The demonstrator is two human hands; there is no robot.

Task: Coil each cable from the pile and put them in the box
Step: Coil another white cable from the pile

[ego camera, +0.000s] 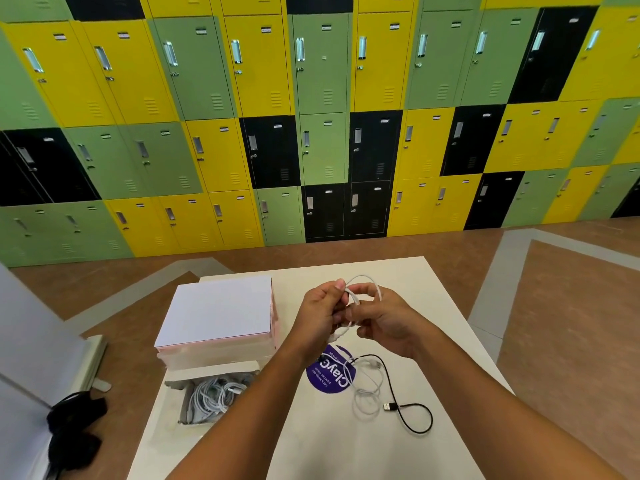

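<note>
Far left, on floor: black bundle (74,431), kind unclear. On left edge of white table (346,455): open box (207,371) holding coiled white cables (214,396). Behind box: flat white-and-pink stack (218,310).

Centre, raised above table: left hand (318,313) curled round loops of white cable (362,279). Just right, at same loops: right hand (388,320), thumb and forefinger pinched on cable. Below hands: round purple sticker (329,375).

Right of sticker, flat on table: rest of pile, loose white cord (369,393) tangled with black USB cable (414,422).

Behind: wall of yellow, green and black lockers (318,98).
</note>
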